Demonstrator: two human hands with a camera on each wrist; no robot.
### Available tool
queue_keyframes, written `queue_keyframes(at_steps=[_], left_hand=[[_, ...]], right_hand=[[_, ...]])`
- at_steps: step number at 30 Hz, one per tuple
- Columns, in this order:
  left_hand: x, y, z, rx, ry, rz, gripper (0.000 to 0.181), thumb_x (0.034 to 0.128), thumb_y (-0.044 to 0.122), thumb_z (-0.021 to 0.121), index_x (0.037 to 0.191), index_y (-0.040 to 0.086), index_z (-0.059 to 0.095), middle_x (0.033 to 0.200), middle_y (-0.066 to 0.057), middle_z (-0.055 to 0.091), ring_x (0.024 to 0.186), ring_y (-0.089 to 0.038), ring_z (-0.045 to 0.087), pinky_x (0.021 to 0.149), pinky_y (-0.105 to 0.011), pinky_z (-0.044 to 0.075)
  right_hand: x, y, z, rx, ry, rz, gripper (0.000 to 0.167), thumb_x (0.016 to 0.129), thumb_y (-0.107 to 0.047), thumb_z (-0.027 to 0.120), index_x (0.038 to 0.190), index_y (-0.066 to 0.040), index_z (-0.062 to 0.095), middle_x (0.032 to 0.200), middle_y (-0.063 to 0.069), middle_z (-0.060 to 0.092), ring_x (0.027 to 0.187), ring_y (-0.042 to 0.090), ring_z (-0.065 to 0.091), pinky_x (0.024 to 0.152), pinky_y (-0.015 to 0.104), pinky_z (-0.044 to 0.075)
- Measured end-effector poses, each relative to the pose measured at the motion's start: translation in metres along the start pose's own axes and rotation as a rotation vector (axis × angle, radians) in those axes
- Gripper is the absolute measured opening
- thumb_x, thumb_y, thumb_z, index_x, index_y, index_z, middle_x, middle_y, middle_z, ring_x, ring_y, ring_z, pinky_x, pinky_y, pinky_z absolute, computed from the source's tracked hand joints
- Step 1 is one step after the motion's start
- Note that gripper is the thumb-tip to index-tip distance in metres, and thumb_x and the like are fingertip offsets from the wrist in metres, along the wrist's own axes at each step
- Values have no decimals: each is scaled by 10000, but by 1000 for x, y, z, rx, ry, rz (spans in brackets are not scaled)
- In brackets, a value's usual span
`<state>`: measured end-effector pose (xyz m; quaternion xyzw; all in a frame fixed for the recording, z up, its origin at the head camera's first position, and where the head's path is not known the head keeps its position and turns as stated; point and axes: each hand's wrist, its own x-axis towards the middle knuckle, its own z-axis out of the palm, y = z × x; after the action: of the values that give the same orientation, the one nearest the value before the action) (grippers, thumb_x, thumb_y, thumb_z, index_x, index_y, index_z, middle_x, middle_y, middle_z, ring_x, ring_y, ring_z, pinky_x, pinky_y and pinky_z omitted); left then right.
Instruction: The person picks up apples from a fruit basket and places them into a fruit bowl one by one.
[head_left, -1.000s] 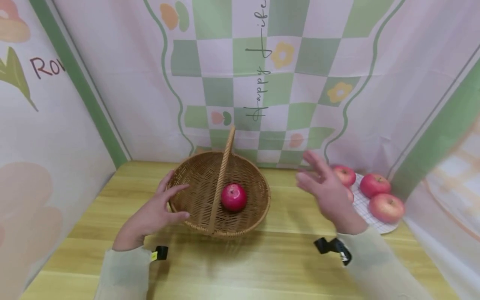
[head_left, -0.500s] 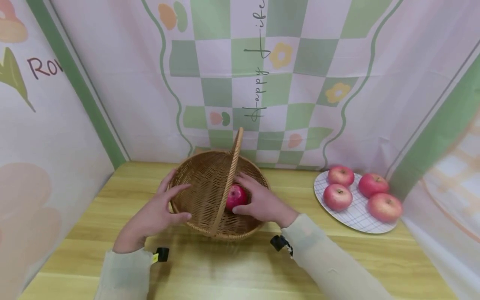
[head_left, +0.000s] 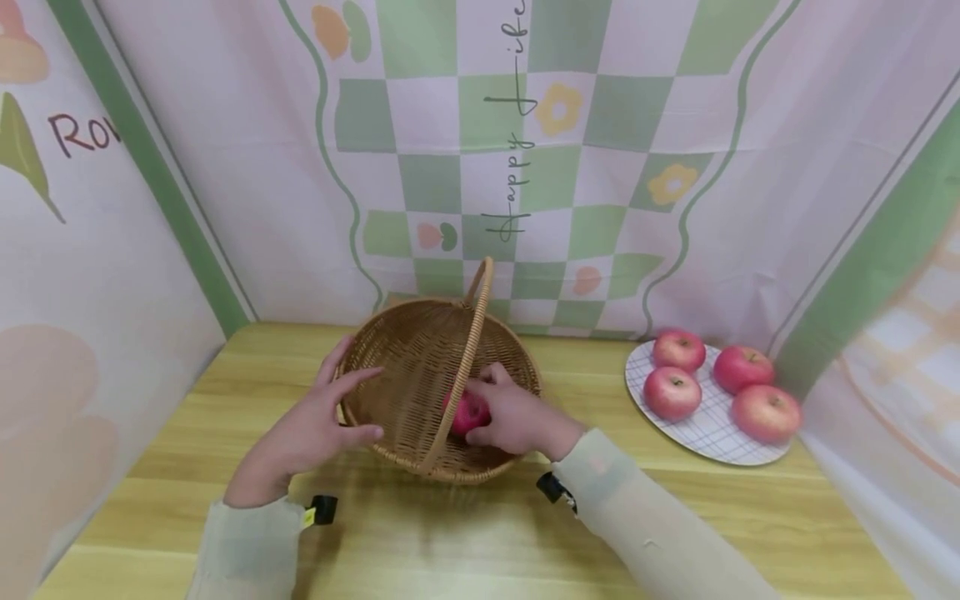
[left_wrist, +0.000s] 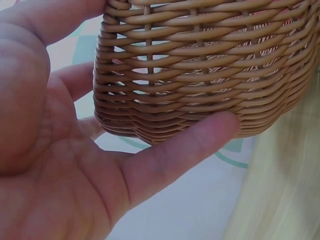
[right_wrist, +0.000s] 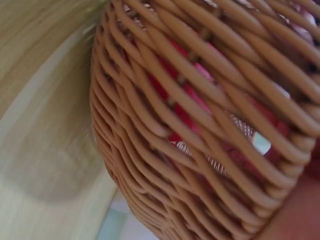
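Note:
A round brown wicker basket (head_left: 401, 392) with an arched handle stands on the wooden table. Inside it, right of the handle, lies a red apple (head_left: 470, 412). My right hand (head_left: 521, 417) reaches over the right rim and grips that apple, its thumb near and fingers on the far side, partly hiding it. In the right wrist view, the red apple (right_wrist: 186, 97) shows through gaps in the weave. My left hand (head_left: 311, 429) is spread at the left rim, fingers fairly straight. The left wrist view shows a finger of it resting along the outer wicker wall (left_wrist: 200, 65).
A plate (head_left: 716, 437) with a checked pattern sits at the table's right, holding several red apples (head_left: 767, 412). Patterned cloth (head_left: 491, 167) hangs behind the table, with more cloth on both sides.
My right hand has swung left from beside the plate into the basket and taken hold of the apple there. The basket's handle has shifted rightward. My left hand stays put.

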<state>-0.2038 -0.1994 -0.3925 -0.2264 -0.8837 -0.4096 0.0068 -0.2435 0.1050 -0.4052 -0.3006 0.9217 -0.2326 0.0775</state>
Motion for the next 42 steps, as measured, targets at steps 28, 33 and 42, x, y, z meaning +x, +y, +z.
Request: queue_keyframes(at_steps=[28, 33, 42], left_hand=[[3, 2, -1, 10, 2, 25, 754, 822, 200, 833, 1479, 111, 473, 1648, -3, -128, 1418, -508, 179, 1012, -646, 371], [3, 0, -1, 5, 1, 19, 752, 821, 215, 835, 1477, 121, 479, 1650, -25, -122, 1410, -516, 191, 1007, -647, 375], [0, -4, -2, -8, -4, -6, 745, 840, 233, 816, 1489, 131, 464, 1645, -11, -146, 1388, -544, 217, 979, -659, 395]], right_hand=[[-2, -2, 8, 35, -25, 15, 948, 771, -257, 840, 1540, -107, 306, 1322, 133, 503, 1045, 204, 579, 887, 362, 490], [-2, 0, 4, 22, 1, -7, 807, 799, -296, 837, 1494, -161, 450, 1329, 103, 519, 1084, 207, 547, 884, 379, 484], [-2, 4, -4, 350, 216, 44, 586, 779, -270, 871, 1216, -155, 498, 1152, 3, 611, 905, 151, 621, 785, 357, 528]])
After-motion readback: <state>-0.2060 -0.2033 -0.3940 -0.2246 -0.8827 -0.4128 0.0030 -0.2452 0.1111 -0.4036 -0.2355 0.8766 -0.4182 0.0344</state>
